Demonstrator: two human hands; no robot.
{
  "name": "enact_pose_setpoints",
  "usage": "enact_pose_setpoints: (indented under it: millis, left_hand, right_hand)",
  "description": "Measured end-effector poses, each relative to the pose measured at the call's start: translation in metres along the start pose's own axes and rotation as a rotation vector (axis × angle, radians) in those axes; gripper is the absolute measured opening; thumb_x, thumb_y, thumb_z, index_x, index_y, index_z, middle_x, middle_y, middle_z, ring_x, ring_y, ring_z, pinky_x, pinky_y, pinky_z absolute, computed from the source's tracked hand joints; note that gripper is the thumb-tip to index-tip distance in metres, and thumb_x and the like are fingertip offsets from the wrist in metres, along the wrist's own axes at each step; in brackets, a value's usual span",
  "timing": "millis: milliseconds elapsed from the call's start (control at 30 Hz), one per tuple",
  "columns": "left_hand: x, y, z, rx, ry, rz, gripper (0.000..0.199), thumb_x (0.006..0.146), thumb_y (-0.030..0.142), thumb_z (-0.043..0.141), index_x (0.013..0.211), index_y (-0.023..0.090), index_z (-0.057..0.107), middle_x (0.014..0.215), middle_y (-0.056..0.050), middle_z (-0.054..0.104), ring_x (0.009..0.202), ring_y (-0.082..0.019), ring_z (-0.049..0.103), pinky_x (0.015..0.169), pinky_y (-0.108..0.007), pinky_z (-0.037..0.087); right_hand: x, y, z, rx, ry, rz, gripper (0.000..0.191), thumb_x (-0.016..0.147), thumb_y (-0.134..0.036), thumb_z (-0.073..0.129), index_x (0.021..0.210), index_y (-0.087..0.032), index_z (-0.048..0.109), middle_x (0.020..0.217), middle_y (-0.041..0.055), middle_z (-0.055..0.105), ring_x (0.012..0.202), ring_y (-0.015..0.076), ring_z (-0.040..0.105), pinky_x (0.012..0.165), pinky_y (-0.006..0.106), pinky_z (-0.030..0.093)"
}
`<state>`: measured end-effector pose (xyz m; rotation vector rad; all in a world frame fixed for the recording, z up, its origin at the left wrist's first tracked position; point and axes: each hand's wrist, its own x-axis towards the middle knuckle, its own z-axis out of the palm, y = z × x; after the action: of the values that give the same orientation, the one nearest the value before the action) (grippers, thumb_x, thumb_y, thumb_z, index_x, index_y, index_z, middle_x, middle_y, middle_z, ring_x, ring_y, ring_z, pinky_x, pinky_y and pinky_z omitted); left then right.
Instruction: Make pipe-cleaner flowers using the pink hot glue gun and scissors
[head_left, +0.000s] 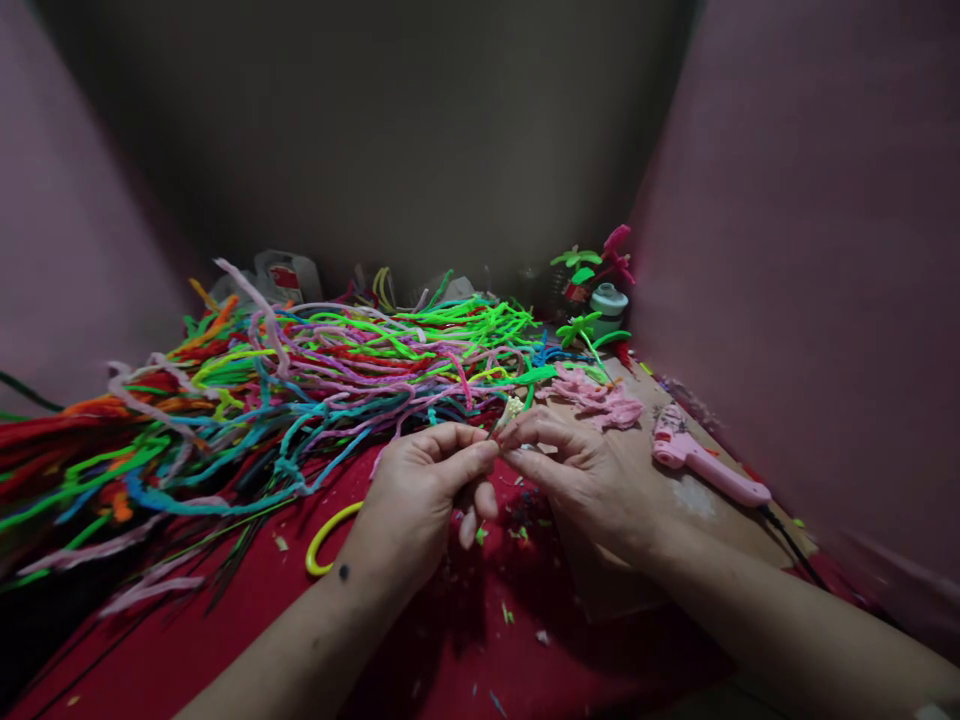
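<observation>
Near the middle of the head view, a small bundle of pale yellow flower stamens (512, 408) sticks up between my two hands. My left hand (439, 480) pinches the thin dark stem below it between thumb and index finger. From the right, my right hand (570, 470) meets it with thumb and fingertips pressed together at the bundle's base. A yellow loop (322, 545) lies on the red cloth (495, 640) by my left wrist. Pink fuzzy petals (600, 398) lie on the cardboard just beyond my right hand.
A large pile of colourful pipe cleaners (360, 350) spreads across the back and left. On the right, a pink glue gun (705, 465) rests on brown cardboard (645, 480). Behind stand a lidded jar (608, 303) and green flower shapes (577, 328). Pink panels rise at both sides.
</observation>
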<state>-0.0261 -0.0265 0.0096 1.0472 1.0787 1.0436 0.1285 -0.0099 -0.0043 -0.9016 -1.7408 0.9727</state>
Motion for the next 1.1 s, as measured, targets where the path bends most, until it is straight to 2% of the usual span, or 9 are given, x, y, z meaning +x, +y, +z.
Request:
enact_pose_setpoints:
  millis: [133, 400, 533, 633, 800, 1000, 1100]
  left_hand:
    - [0.002, 0.0, -0.001, -0.021, -0.033, 0.007, 0.016, 0.079, 0.029, 0.06, 0.076, 0.014, 0.058, 0.045, 0.001, 0.059, 0.031, -0.008, 0.046, 0.036, -0.017, 0.035]
    - [0.003, -0.001, -0.002, -0.055, -0.033, 0.001, 0.013, 0.079, 0.027, 0.061, 0.078, 0.014, 0.057, 0.048, -0.001, 0.062, 0.033, -0.009, 0.049, 0.036, -0.017, 0.036]
    - [0.002, -0.001, 0.0, -0.035, -0.032, 0.008, 0.013, 0.08, 0.026, 0.058, 0.075, 0.014, 0.055, 0.049, 0.0, 0.062, 0.032, -0.008, 0.05, 0.035, -0.016, 0.036]
    - [0.002, -0.001, 0.001, -0.002, -0.054, 0.004, 0.015, 0.082, 0.028, 0.057, 0.074, 0.015, 0.054, 0.047, 0.0, 0.061, 0.03, -0.007, 0.048, 0.034, -0.015, 0.034]
    - [0.001, -0.004, 0.003, 0.027, -0.093, -0.016, 0.016, 0.082, 0.029, 0.056, 0.074, 0.015, 0.053, 0.045, 0.001, 0.06, 0.03, -0.007, 0.047, 0.033, -0.014, 0.033]
    - [0.001, -0.005, 0.005, 0.059, -0.11, -0.009, 0.017, 0.083, 0.031, 0.054, 0.074, 0.016, 0.053, 0.045, 0.001, 0.06, 0.03, -0.008, 0.047, 0.033, -0.016, 0.035]
    - [0.001, -0.004, 0.006, 0.087, -0.094, -0.026, 0.02, 0.084, 0.032, 0.053, 0.072, 0.016, 0.052, 0.041, 0.003, 0.056, 0.028, -0.006, 0.04, 0.031, -0.015, 0.028]
  right_hand:
    - [-0.001, 0.001, -0.001, -0.004, 0.006, 0.017, 0.009, 0.085, -0.024, 0.058, 0.081, -0.022, 0.065, 0.087, 0.0011, 0.061, 0.089, 0.016, 0.056, 0.086, 0.035, 0.041]
    - [-0.001, 0.001, -0.005, -0.045, 0.036, 0.001, 0.01, 0.085, -0.026, 0.058, 0.078, -0.022, 0.064, 0.085, 0.0009, 0.06, 0.086, 0.0164, 0.054, 0.084, 0.034, 0.041]
    - [-0.001, 0.0, -0.006, 0.083, 0.053, 0.004, 0.009, 0.084, -0.025, 0.058, 0.078, -0.022, 0.064, 0.086, 0.0007, 0.061, 0.087, 0.0158, 0.055, 0.084, 0.033, 0.041]
    - [0.0, 0.001, -0.003, 0.172, 0.052, 0.067, 0.009, 0.084, -0.027, 0.058, 0.079, -0.022, 0.064, 0.085, 0.0001, 0.061, 0.085, 0.015, 0.055, 0.081, 0.031, 0.042]
    - [-0.001, 0.005, 0.002, 0.259, 0.099, 0.173, 0.01, 0.081, -0.031, 0.062, 0.08, -0.022, 0.065, 0.082, -0.0007, 0.059, 0.075, 0.0129, 0.053, 0.07, 0.027, 0.043]
    - [-0.003, 0.009, 0.005, 0.332, 0.113, 0.21, 0.011, 0.079, -0.032, 0.064, 0.08, -0.022, 0.065, 0.083, -0.0013, 0.058, 0.07, 0.0111, 0.052, 0.066, 0.027, 0.043]
    - [-0.003, 0.01, 0.006, 0.35, 0.135, 0.227, 0.011, 0.078, -0.032, 0.066, 0.079, -0.022, 0.065, 0.082, -0.0009, 0.057, 0.069, 0.0111, 0.051, 0.063, 0.026, 0.042]
